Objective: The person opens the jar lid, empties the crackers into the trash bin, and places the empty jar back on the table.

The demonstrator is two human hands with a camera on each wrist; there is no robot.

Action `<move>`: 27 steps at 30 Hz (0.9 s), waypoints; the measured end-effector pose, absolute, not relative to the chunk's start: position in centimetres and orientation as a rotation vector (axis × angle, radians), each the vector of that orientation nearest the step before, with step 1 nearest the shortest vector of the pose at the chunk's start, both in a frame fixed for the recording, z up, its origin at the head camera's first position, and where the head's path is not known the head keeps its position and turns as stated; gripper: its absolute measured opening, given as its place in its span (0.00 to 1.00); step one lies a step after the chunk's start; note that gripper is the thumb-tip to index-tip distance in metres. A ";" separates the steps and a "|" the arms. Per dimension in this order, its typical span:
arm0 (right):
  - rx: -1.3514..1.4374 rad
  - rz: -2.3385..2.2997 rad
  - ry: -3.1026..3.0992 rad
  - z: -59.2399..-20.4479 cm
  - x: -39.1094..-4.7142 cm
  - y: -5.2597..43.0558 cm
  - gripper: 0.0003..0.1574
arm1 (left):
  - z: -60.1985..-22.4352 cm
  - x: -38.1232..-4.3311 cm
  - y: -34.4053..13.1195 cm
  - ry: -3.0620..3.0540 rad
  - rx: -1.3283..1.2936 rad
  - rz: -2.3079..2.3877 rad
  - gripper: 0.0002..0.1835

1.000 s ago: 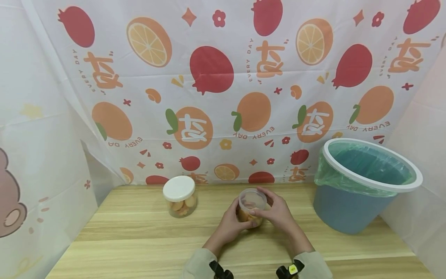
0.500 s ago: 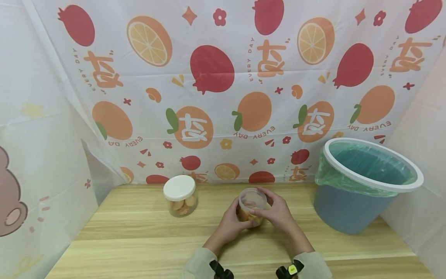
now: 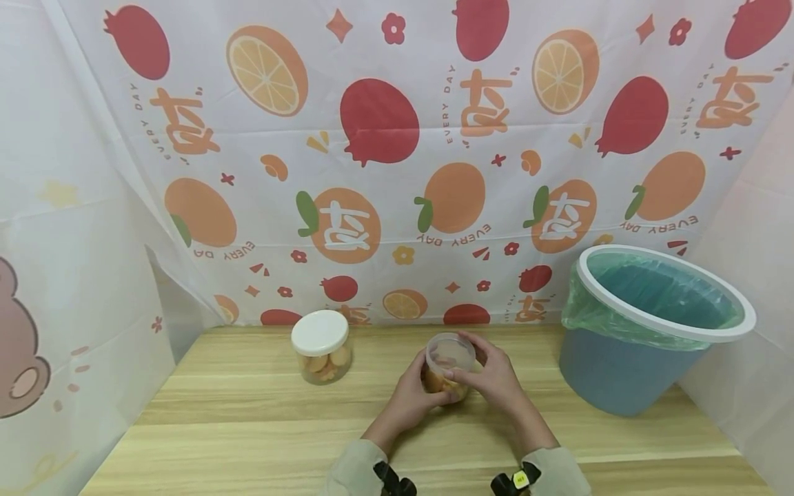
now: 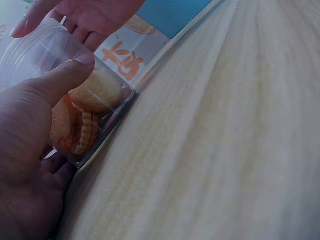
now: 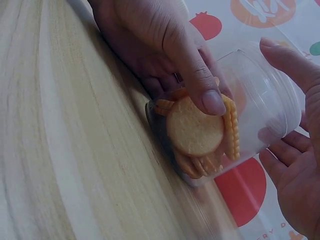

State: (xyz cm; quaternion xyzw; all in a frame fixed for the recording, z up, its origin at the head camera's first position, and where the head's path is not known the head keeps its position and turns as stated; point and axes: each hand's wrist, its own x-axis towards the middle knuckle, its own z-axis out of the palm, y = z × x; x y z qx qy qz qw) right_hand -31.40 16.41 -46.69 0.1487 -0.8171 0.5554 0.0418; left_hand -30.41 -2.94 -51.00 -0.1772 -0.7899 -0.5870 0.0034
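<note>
A clear plastic jar (image 3: 451,353) of round crackers stands on the wooden table, between both hands. Its upper end looks like a translucent lid. My left hand (image 3: 411,395) grips the lower body from the left, thumb across the front. Around the top rim, the thumb and fingers of my right hand (image 3: 494,375) hold the jar. In the right wrist view the crackers (image 5: 195,127) fill the lower part, and the left thumb lies over them. Some left fingers are hidden behind the jar. A second jar (image 3: 320,351) of crackers, with a white lid (image 3: 319,333), stands to the left.
A blue waste bin (image 3: 626,372) with a white rim and green bag stands at the right of the table (image 3: 267,434). Behind the table hangs a white fruit-print cloth (image 3: 397,179). Pale cloth also borders both sides.
The head view has shifted very slightly. Both hands keep the same hold on the jar, and nothing else has visibly moved.
</note>
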 end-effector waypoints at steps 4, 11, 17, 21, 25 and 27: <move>0.456 1.699 -2.493 -46.7 -31.4 16.4 0.49 | -51.0 -30.5 -3.0 -2.473 -0.552 -1.853 0.50; 0.449 1.743 -2.482 -46.6 -31.3 16.3 0.49 | -51.1 -30.5 -3.0 -2.466 -0.551 -1.869 0.51; 0.455 1.741 -2.477 -46.7 -31.4 16.3 0.49 | -51.1 -30.4 -3.0 -2.460 -0.550 -1.877 0.51; 0.451 1.727 -2.477 -46.7 -31.3 16.3 0.49 | -51.1 -30.4 -2.9 -2.460 -0.546 -1.873 0.51; 0.446 1.717 -2.480 -46.7 -31.2 16.3 0.49 | -51.1 -30.4 -2.9 -2.458 -0.550 -1.868 0.50; 0.441 1.716 -2.481 -46.7 -31.2 16.3 0.49 | -51.0 -30.3 -2.8 -2.453 -0.551 -1.871 0.50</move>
